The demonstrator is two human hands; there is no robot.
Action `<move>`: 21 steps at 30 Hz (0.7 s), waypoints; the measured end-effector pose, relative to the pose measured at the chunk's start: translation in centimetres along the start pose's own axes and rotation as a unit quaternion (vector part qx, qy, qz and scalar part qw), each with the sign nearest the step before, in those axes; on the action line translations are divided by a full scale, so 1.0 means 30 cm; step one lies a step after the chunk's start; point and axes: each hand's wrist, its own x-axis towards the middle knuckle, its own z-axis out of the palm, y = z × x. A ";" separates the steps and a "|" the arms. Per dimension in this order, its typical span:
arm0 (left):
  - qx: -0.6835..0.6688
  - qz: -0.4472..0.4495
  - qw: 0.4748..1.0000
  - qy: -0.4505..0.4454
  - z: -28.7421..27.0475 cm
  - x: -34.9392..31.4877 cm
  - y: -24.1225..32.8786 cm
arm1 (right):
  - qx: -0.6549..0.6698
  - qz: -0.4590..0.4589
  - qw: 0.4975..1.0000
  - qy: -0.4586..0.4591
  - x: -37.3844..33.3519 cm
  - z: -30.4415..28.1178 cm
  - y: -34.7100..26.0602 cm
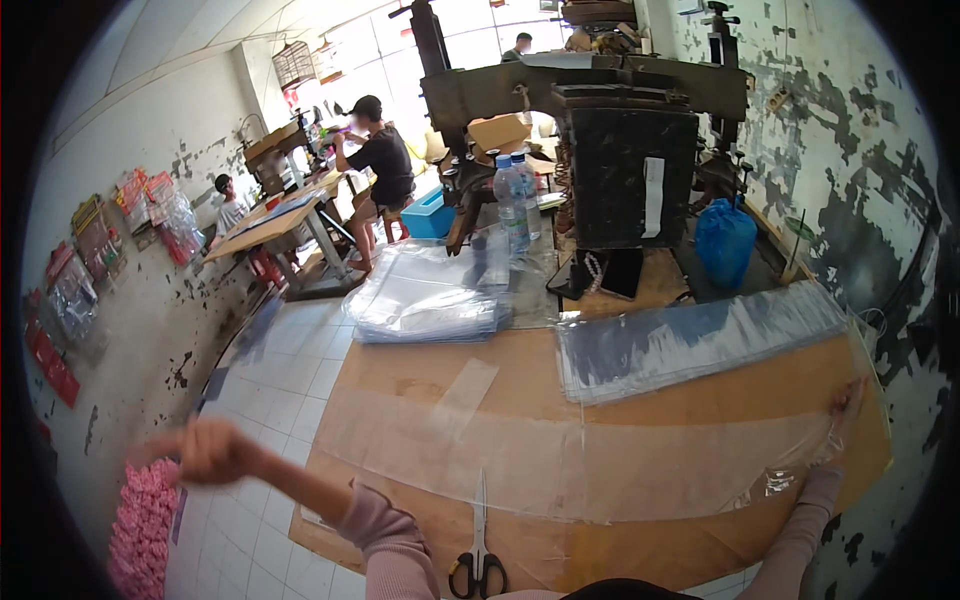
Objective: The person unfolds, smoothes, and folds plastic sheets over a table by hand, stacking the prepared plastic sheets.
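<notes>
A long strip of clear plastic film [520, 455] lies across the brown table, wrinkled at its right end. There my right hand [842, 412] grips the film, the fingers partly veiled by it. My left hand [212, 450], smeared by motion, is held out past the table's left edge above the floor; its fingers look bent, and whether anything is in them cannot be made out. Black-handled scissors [479, 560] rest near the front edge, blades pointing away from me and overlapping the film. A small clear strip [468, 390] lies on the table behind the long one.
Stacked clear plastic sheets [430, 295] stand at the back left, another flat stack [700, 340] at the back right. Beyond are a dark press [630, 175], water bottles [510, 200] and a blue bag [725, 240]. Pink bundles [145, 530] sit lower left. Other people work behind.
</notes>
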 end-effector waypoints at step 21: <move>0.062 -0.667 0.742 -0.042 0.005 -0.252 -0.886 | 0.255 -0.079 0.960 0.082 0.071 -0.225 -0.080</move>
